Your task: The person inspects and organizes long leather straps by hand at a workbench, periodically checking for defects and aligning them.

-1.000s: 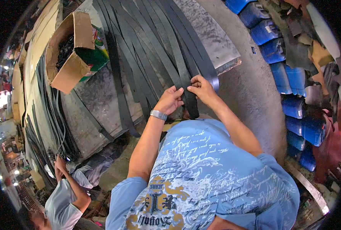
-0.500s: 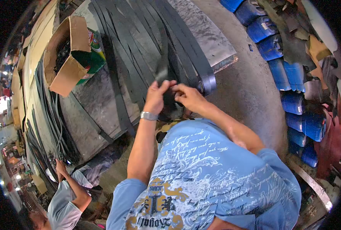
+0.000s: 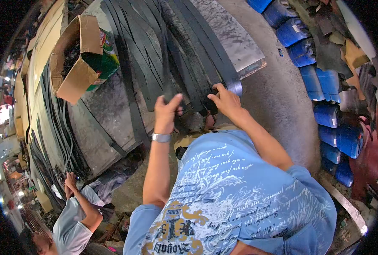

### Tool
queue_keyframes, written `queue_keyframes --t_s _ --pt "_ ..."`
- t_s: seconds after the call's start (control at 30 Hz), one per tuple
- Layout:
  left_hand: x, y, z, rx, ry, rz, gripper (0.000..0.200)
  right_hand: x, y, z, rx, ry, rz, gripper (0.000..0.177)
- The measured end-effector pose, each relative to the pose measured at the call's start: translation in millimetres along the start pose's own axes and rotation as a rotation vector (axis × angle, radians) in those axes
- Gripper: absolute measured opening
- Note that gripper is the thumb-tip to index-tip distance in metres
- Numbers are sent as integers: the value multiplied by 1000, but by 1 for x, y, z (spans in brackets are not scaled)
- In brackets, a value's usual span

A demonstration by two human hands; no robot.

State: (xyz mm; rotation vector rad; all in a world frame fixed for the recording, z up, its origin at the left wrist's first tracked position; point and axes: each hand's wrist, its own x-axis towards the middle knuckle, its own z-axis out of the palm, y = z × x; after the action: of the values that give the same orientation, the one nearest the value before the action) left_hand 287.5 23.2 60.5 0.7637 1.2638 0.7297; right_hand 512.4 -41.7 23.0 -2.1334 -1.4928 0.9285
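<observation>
Long flat black strips [image 3: 131, 51], leather-like, lie side by side across a grey work table in front of me. My left hand [image 3: 165, 114], with a metal watch on its wrist, is at the near end of one blurred black strip, which runs down between its thumb and fingers. To its right, my right hand [image 3: 226, 102] pinches the edge of another black strip [image 3: 203, 87] between thumb and forefinger, close to the table's near right corner. The ends of the strips hang over the near edge, partly hidden by my hands.
An open cardboard box [image 3: 89, 38] with dark pieces inside stands on the table [image 3: 99, 117] at left. Thin dark strips [image 3: 63, 127] hang over the left side, where another person [image 3: 76, 216] handles them. Blue stacked bundles [image 3: 301, 53] line the floor at right.
My hands have moved apart: the left a little lower and to the left with its strip, the right to the right onto another strip. The other person's hands have shifted slightly.
</observation>
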Motion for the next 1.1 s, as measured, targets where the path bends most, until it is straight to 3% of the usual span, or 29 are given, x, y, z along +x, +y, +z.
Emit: queue_keyframes --t_s 0.27,0.4,0.5,0.6,0.63,0.77,0.87,0.9,1.0,1.1 --pt "40 -68 36 160 -92 31 35 11 6 15 78 -119 69 49" --pt "35 -57 38 126 -130 -25 44 4 9 13 172 -170 105 45" --pt "29 -52 42 106 -73 -56 50 -15 12 -7 96 -63 153 45" --pt "27 -46 40 57 -152 -66 54 -27 52 -4 35 4 190 50" --pt "26 -43 41 52 -149 -60 52 -31 59 -5 17 -66 254 55" --pt "25 -42 45 24 -175 -69 42 -25 91 42 379 32 183 62" --pt "26 -43 46 38 -171 -73 34 -16 83 36 404 -64 291 54" --pt "26 -43 46 45 -172 -75 35 -19 66 23 465 -79 286 42" --pt "28 -46 47 44 -159 -69 30 -14 75 25 301 -7 102 35" --pt "34 -56 44 32 -156 -69 28 -18 62 -1 356 -2 167 39"
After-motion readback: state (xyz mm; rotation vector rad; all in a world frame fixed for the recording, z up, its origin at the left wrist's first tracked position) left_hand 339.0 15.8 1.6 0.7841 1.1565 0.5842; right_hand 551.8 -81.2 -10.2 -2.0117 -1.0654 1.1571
